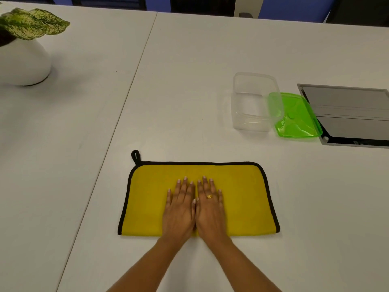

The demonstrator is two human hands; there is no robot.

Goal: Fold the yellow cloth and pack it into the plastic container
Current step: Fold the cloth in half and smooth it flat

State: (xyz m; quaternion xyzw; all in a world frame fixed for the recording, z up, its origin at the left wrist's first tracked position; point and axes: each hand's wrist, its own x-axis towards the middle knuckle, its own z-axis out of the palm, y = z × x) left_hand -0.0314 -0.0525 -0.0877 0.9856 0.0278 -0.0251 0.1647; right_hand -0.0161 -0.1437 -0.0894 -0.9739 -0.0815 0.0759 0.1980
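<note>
The yellow cloth (240, 197) with black trim lies folded in half on the white table, its fold along the near edge and a black loop at its far left corner. My left hand (179, 209) and my right hand (210, 208) rest flat on the cloth's middle, side by side and touching, palms down, fingers extended. Neither holds anything. The clear plastic container (253, 102) stands open at the far right, well apart from the cloth. Its green lid (296, 116) lies beside it, leaning against its right wall.
A grey recessed panel (353, 114) is set in the table at the right edge, under the lid's far side. A white pot with a green-leaved plant (23, 57) stands far left. A table seam (130, 85) runs diagonally left of the cloth.
</note>
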